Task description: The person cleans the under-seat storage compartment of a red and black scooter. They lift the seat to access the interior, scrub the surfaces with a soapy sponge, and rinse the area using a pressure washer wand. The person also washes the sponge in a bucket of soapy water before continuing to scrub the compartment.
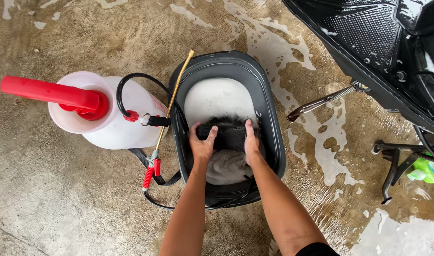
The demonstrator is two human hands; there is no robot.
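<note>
Both my hands are down inside a dark grey bucket [272, 142] that holds white soapy water [217, 97]. My left hand [202, 142] and my right hand [251, 140] grip the two ends of a black shaggy wash cloth [228, 130], which sits at the foam's surface. The cloth's lower part is hidden in suds between my forearms.
A white pump sprayer tank [115, 121] with a red handle [51, 92], black hose and brass wand [172, 97] stands left of the bucket. A wet black scooter [382, 47] on its stand [321, 102] fills the upper right. The concrete floor [60, 199] is wet and soapy on the right.
</note>
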